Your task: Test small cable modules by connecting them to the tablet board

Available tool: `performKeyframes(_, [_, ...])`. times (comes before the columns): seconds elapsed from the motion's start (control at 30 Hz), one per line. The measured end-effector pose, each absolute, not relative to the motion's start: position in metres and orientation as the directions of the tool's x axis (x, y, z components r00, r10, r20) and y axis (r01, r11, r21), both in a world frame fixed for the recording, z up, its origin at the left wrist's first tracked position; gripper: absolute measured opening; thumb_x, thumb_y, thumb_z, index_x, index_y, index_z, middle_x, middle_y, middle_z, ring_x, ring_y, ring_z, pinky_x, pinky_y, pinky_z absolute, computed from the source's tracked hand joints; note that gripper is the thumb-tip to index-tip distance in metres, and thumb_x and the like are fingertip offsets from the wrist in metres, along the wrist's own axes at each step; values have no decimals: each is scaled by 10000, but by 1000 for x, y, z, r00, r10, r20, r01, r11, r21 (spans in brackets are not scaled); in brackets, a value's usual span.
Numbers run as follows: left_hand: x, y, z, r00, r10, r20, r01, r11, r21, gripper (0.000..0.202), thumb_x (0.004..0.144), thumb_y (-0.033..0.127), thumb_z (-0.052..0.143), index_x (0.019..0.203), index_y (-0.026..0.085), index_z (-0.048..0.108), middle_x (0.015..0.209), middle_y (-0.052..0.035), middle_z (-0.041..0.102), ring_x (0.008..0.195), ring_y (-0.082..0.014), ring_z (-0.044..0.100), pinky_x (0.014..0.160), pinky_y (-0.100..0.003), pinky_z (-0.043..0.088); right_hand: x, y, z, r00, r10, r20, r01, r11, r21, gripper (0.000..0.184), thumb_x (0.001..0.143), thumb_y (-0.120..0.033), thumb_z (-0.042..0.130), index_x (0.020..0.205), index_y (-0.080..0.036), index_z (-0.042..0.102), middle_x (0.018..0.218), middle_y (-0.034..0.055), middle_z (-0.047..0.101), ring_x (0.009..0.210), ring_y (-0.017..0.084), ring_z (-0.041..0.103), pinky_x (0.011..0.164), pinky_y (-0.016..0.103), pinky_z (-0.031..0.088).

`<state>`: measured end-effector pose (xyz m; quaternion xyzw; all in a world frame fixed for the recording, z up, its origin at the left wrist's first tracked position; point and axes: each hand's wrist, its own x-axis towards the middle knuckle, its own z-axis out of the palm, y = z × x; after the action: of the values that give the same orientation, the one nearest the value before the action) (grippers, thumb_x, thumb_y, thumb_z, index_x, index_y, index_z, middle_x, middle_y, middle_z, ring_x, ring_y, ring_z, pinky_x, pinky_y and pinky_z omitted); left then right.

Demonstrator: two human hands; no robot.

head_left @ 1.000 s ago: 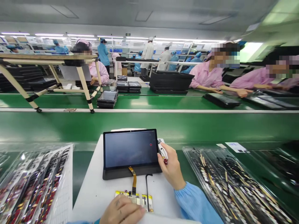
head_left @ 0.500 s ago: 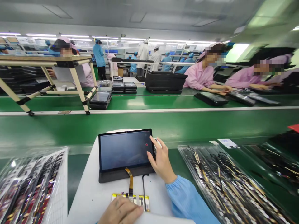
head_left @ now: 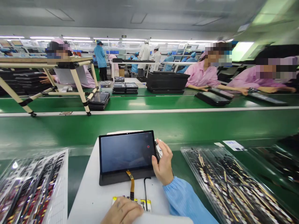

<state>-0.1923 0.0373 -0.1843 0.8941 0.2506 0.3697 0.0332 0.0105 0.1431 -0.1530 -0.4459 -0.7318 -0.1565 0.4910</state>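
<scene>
Tablet (head_left: 126,152) gripped at right edge by right hand (head_left: 164,165).
Long axis lies sideways; left hand (head_left: 122,211) curled over board (head_left: 146,205), grasp unclear.

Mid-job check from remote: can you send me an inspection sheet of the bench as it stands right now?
Surface: white work sheet on a green conveyor belt.
Job's things: dark-screened tablet on a black case; yellow-edged circuit board below it.
Clutter: plastic trays of cable assemblies on the left and right.
Hands: left hand over the board; right hand at the tablet's right edge.
Cables: amber ribbon cable from tablet toward board; thin black cable beside it.
Surroundings: co-worker in a pink smock across the belt; stacked tablets on the far belt.
</scene>
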Motion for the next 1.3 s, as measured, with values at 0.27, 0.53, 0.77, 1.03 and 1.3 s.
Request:
performKeyframes(0.27, [-184,40,-153,528,451,720,467,-862,198,330,991,184,193,1097,99,493,745,-41,663,653,-116,607,679,-232,469,8,138,-158,-111,445,889,824,541,-168,453,876,-228,370,1315,-255,258,1155,95,499,1039,247,479,821,419,385])
performKeyframes(0.53, [-183,38,-152,545,431,719,427,-881,204,322,987,183,218,1056,76,514,740,-42,642,662,-119,602,677,-240,462,11,141,-165,-74,419,905,831,528,-176,414,864,-262,417,1270,-233,345,1164,115,467,1027,276,463,816,421,345])
performKeyframes(0.77, [-185,37,-161,588,461,665,415,-877,241,287,972,178,287,1143,76,495,822,-75,649,737,-140,601,708,-264,466,15,142,-171,-69,429,901,837,517,-182,480,859,-239,430,1321,-230,298,1203,118,463,1048,279,461,823,421,345])
performKeyframes(1.03, [-184,36,-176,696,492,523,454,-866,210,294,951,177,336,1192,81,473,904,-97,646,747,-164,599,670,-289,461,15,142,-171,-49,453,890,834,509,-213,447,861,-240,430,1296,-227,329,1175,118,487,1048,280,468,827,437,356])
performKeyframes(1.3, [-184,35,-177,694,504,514,476,-857,198,304,970,197,282,1191,103,468,900,-86,651,735,-156,596,680,-290,467,13,143,-169,-55,445,894,843,500,-197,414,872,-237,413,1281,-214,349,1126,123,511,1027,273,481,805,430,370])
